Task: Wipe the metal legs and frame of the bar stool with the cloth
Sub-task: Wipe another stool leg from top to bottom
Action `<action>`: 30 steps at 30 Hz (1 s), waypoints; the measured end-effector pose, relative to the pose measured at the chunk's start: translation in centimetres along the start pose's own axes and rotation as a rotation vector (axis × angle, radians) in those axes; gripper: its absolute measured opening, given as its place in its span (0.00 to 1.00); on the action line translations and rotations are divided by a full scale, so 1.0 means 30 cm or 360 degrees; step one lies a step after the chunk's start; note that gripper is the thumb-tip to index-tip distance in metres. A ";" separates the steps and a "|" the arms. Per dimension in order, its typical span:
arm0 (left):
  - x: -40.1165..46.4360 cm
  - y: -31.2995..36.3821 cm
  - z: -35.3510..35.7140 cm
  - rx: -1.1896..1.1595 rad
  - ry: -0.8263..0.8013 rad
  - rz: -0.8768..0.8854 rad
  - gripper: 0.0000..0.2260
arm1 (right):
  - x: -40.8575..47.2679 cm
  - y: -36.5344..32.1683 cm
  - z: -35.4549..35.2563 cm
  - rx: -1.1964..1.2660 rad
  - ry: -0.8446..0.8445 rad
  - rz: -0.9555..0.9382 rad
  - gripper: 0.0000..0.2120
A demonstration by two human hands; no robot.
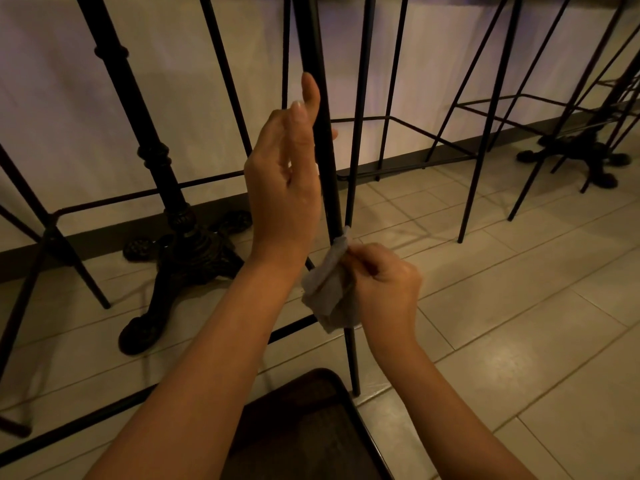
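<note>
**Mia:** What was the person doing to the bar stool?

**Dad:** Cleaning it. The right hand (382, 282) was curled round a grey cloth (329, 289), and the cloth was wrapped on one thin black leg (323, 140) of the stool, low down, a bit above the floor bar (194, 372).

**Mia:** And the other hand?

**Dad:** The left hand (284, 181) was higher up on the same leg. The thumb pointed straight up beside the leg, and one fingertip peeked out on the far side. The other fingers were hidden, so I could not tell if it was really gripping or only leaning on the leg.

**Mia:** How should you wipe a leg like that?

**Dad:** I think you keep the cloth hugging the leg all the way round, then slide it along in one long rub. Hold the leg steady with the other hand so the stool doesn't wobble. Go right down to the foot, and don't miss the corner where the bar joins.

**Mia:** How were the arms?

**Dad:** Both arms reached forward from the bottom. The left one went up higher, with the wrist bent up. The right one stayed lower, knuckles on top.

**Mia:** What else was there?

**Dad:** A fancy table base (180, 244) on the left, more stools (491, 109) by the wall, and a tiled floor (519, 306).
</note>
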State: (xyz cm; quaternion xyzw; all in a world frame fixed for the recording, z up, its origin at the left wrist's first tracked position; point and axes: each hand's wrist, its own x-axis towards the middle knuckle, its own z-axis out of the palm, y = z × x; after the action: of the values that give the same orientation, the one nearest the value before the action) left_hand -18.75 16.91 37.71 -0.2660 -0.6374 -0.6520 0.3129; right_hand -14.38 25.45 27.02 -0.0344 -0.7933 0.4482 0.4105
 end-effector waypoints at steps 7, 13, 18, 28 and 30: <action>0.000 0.009 0.000 0.0013 0.0005 0.0054 0.16 | -0.098 0.109 0.020 0.0005 0.0004 0.0050 0.08; -0.008 0.008 0.008 -0.0027 0.0053 0.0073 0.18 | -0.214 0.254 0.031 -0.0222 -0.0104 0.0112 0.12; -0.015 -0.003 0.012 -0.0041 0.0056 0.0061 0.11 | -0.294 0.335 0.046 -0.0292 -0.0162 0.0250 0.11; -0.026 -0.020 0.015 -0.0101 0.0039 0.0060 0.16 | -0.348 0.376 0.063 -0.0340 -0.0313 0.0531 0.06; -0.027 -0.020 0.014 -0.0096 0.0041 0.0060 0.16 | -0.336 0.356 0.060 -0.0351 -0.0298 0.0533 0.05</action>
State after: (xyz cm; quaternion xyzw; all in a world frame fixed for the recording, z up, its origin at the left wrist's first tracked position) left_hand -18.69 17.38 36.72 -0.2788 -0.6082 -0.6683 0.3252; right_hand -12.29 26.33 12.42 -0.1686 -0.8554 0.4220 0.2485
